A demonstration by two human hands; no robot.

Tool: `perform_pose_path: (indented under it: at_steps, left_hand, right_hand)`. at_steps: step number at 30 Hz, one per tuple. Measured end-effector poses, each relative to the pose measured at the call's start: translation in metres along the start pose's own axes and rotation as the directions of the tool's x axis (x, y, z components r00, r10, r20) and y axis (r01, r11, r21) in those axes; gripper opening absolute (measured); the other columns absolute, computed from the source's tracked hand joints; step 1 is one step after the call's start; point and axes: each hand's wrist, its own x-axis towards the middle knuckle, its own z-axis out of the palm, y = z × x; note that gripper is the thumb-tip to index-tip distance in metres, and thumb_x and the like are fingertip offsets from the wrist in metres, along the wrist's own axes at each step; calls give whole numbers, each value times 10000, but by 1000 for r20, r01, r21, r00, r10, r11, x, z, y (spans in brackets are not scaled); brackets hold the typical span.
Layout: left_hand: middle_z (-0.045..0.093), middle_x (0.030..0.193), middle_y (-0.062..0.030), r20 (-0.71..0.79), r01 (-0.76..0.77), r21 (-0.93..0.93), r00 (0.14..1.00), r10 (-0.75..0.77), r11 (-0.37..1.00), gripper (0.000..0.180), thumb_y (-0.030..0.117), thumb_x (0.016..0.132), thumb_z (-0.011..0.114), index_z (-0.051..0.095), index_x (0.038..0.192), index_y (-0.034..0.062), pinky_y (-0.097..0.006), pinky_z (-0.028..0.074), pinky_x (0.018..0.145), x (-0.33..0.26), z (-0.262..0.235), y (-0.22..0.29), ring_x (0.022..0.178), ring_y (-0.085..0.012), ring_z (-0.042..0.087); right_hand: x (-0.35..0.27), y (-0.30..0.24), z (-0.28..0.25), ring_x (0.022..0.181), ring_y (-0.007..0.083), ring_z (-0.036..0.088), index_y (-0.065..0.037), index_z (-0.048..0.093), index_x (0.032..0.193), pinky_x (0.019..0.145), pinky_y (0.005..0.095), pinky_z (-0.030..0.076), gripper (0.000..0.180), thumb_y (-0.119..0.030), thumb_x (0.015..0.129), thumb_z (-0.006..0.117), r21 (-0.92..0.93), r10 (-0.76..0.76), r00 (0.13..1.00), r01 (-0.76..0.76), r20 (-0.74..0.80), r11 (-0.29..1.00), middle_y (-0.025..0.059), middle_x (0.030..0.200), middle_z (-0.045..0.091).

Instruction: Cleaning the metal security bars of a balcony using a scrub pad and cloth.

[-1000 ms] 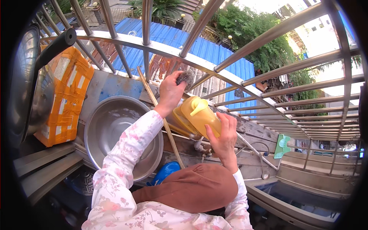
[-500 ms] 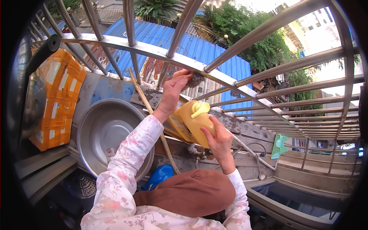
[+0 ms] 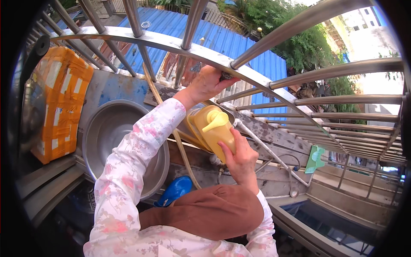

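My left hand [image 3: 206, 84] is closed around a dark grey wire scouring pad [image 3: 225, 76], mostly hidden by the fingers, right at the underside of the metal railing [image 3: 180, 50]. My right hand [image 3: 241, 157] grips a large yellow pump bottle [image 3: 220, 135] by its side, below and to the right of my left hand. The bottle leans, and its pale yellow pump head [image 3: 216, 120] points toward me, down and left.
A wide metal basin [image 3: 95, 141] stands left of my left forearm, beside an orange-taped box [image 3: 64, 103]. A wooden stick [image 3: 182, 152] slants past the basin. White pipes [image 3: 274, 156] and a green plastic piece [image 3: 314, 159] are at right. A blue shoe [image 3: 176, 190] shows below.
My left hand has shifted right along the railing with the scouring pad, and its fingers now cover more of it. The bottle and my right hand have moved slightly left and down.
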Motion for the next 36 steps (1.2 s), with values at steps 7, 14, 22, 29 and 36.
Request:
perform_pose_path:
  at_steps: [7, 14, 22, 29, 36]
  left_hand:
    - [637, 864, -144, -118, 193, 12, 975, -191, 981, 360, 285, 830, 749, 582, 1029, 36, -403, 486, 697, -45, 33, -45, 803, -343, 628]
    - [657, 811, -107, 0, 338, 327, 934, -357, 883, 354, 382, 844, 706, 564, 917, 66, -448, 415, 894, -80, 46, -91, 842, -322, 631]
    - [662, 732, -153, 162, 353, 408, 880, -447, 842, 337, 408, 842, 706, 641, 931, 90, -457, 527, 678, -82, 30, -94, 747, -340, 669]
    - [679, 746, -138, 75, 353, 95, 930, -360, 931, 329, 375, 831, 727, 701, 920, 59, -403, 522, 641, -6, 11, -12, 688, -278, 675]
    - [676, 792, -21, 300, 551, -480, 834, -463, 682, 177, 148, 825, 746, 707, 934, 14, -257, 516, 683, 18, -12, 15, 748, -91, 632]
  right_hand:
    - [0, 6, 2, 606, 242, 657, -18, 584, 1204, 506, 328, 503, 525, -220, 773, 805, 5, 5, 1000, -5, 2, 1000, 112, 833, 664]
    - [9, 4, -3, 615, 233, 655, -19, 584, 1200, 506, 321, 501, 515, -219, 776, 798, 12, -70, 998, 70, 7, 997, 115, 860, 675]
    - [6, 8, 5, 616, 228, 656, -34, 581, 1191, 515, 326, 497, 495, -243, 791, 785, -12, -104, 994, 104, -10, 994, 91, 823, 662]
    - [17, 26, -3, 618, 246, 655, -30, 594, 1165, 514, 327, 497, 489, -258, 781, 795, -37, -111, 993, 109, -48, 993, 107, 841, 672]
    - [8, 6, 0, 601, 232, 645, 1, 596, 1181, 508, 308, 497, 534, -239, 757, 815, -8, -87, 995, 88, 45, 996, 105, 821, 667]
